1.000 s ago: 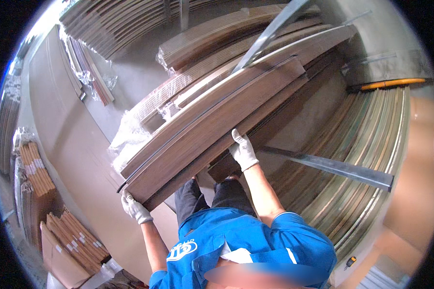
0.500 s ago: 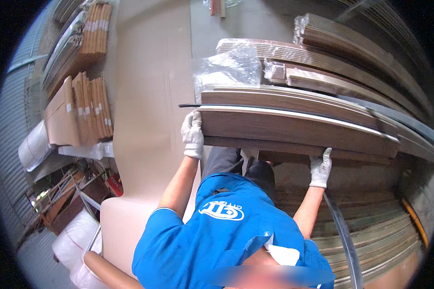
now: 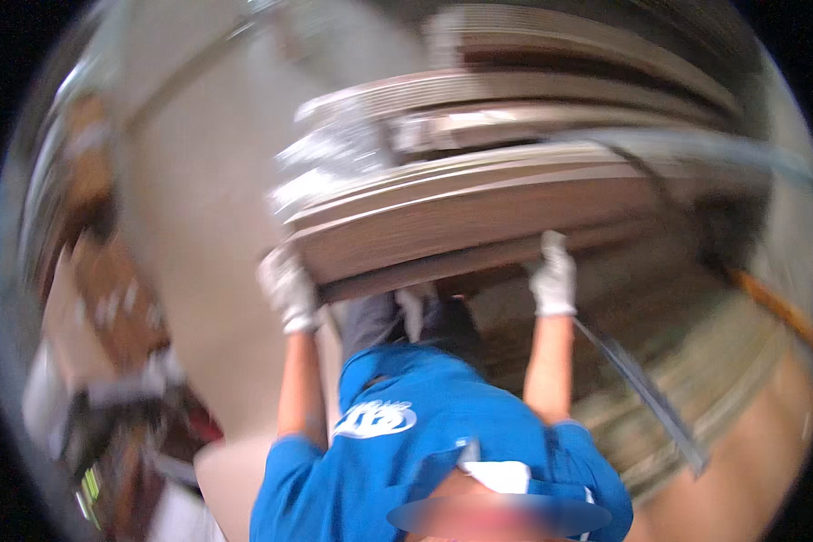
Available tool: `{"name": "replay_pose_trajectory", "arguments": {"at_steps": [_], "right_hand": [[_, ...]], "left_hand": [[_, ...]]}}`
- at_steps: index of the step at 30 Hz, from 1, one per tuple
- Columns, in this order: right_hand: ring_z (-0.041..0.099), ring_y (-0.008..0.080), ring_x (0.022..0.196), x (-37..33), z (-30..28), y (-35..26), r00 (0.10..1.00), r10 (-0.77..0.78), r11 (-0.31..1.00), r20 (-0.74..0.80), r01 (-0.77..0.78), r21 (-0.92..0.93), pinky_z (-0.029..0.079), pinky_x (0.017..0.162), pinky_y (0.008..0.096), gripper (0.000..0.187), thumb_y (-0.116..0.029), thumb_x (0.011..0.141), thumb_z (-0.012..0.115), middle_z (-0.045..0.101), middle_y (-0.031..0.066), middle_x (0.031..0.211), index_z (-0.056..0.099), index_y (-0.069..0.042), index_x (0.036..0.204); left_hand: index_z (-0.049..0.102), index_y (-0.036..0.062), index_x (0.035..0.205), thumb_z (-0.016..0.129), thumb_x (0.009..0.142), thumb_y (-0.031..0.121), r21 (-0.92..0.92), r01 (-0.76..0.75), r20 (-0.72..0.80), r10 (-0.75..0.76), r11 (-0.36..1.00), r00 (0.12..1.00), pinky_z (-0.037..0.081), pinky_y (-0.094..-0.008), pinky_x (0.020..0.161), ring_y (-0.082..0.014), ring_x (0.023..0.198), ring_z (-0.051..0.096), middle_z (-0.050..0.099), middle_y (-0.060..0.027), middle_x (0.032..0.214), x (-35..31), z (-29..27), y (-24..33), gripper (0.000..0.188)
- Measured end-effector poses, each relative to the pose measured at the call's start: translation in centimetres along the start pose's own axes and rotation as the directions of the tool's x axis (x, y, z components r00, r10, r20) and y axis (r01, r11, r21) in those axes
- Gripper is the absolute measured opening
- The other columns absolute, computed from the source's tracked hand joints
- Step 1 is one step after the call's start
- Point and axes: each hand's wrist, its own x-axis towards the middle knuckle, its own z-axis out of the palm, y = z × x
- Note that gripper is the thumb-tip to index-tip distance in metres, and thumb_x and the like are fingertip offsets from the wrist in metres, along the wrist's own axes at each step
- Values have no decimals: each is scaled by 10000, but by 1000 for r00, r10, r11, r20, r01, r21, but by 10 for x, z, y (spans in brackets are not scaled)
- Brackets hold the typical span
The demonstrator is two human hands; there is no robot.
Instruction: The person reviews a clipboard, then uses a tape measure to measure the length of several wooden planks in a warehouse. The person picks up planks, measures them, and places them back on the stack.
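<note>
Head view: The dark brown boards (image 3: 443, 224) extend across the middle of the frame, in front of the person's dark trousers (image 3: 373, 327). The left end sits lower in the frame than the right. Motion blur softens all edges.

The left grip (image 3: 289, 287), in a white glove, is clamped on the left end of the boards. The right grip (image 3: 554, 274), also gloved in white, is clamped on their near long edge, well apart from the left; some of its fingers are hidden or blurred. Whether the boards also bear on the material behind them cannot be told.

Beyond the boards lie clear plastic wrap (image 3: 339, 154), at the left, and long stacked panels (image 3: 551, 90). A grey metal bar (image 3: 640, 393) slants down near the right forearm. An orange bar (image 3: 772, 305) is located at the far right. Brown cartons (image 3: 108, 312) stand at the left. The person wears a blue shirt (image 3: 456, 406).
</note>
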Motion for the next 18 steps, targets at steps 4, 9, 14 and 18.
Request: {"name": "replay_pose_trajectory", "arguments": {"at_steps": [4,9,14,18], "right_hand": [[604,175,896,15,-5,8,999,38,997,8,-38,-61,542,774,349,664,-585,823,706,630,47,1082,631,-18,1159],[607,191,1020,24,-7,18,999,10,997,31,-8,-77,573,811,352,738,-571,827,706,603,93,1180,560,15,1252],[587,176,1073,16,-1,12,996,-58,998,62,59,-10,530,877,320,683,-538,853,697,609,91,1184,575,2,1253],[569,281,1164,12,-8,2,984,-148,979,95,160,-126,407,1034,375,765,-614,863,633,625,148,1233,578,34,1266]], "left_hand": [[633,-9,1081,523,1001,259,-363,89,12,-91,927,996,455,-329,845,-161,916,548,630,-65,997,-3,-3,-5,301],[638,-15,1062,551,1002,330,-346,78,36,-70,935,997,429,-312,870,-150,917,521,612,-53,974,3,-5,-18,360],[629,-18,1057,551,1003,331,-408,137,108,-102,903,989,427,-308,864,-141,902,510,605,-45,957,4,-8,-19,361],[622,-24,1074,521,1015,348,-365,124,186,-59,923,981,435,-319,852,-153,894,502,604,-57,958,4,-15,-7,391]]}}
